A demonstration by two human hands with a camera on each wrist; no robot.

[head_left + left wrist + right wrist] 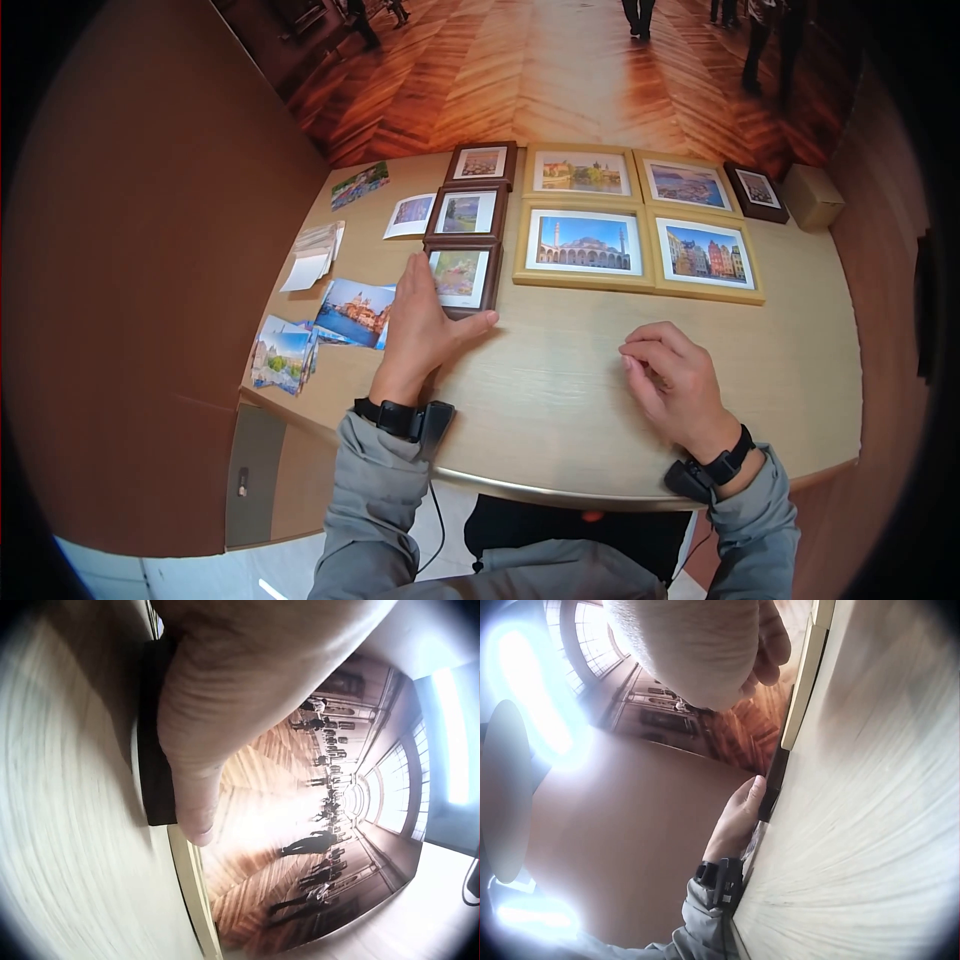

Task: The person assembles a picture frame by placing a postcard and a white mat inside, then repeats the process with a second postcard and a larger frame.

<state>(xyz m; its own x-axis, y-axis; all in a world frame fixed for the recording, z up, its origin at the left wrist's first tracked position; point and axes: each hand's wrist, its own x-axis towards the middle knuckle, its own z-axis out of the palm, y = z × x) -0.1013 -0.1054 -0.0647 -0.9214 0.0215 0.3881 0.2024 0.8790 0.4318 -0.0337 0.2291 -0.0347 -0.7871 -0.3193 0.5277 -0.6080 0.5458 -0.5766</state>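
Note:
My left hand (418, 325) lies against the nearest dark frame (462, 277), straight fingers along its left side and thumb spread at its near right corner. That frame is lowest in a column below a second dark frame (466, 212) and a third (482, 163). In the left wrist view, the thumb of my left hand (206, 742) touches the dark frame's edge (156, 769). My right hand (675, 385) holds nothing, its fingers loosely curled over the front right of the table; the right wrist view shows part of this hand (712, 649) close up.
Four light wooden frames, including one with a mosque picture (584, 242), stand in a block right of the dark column. Beyond them are a small dark frame (757, 191) and a tan box (812, 197). Loose photos (352, 311) and white papers (311, 258) lie on the left.

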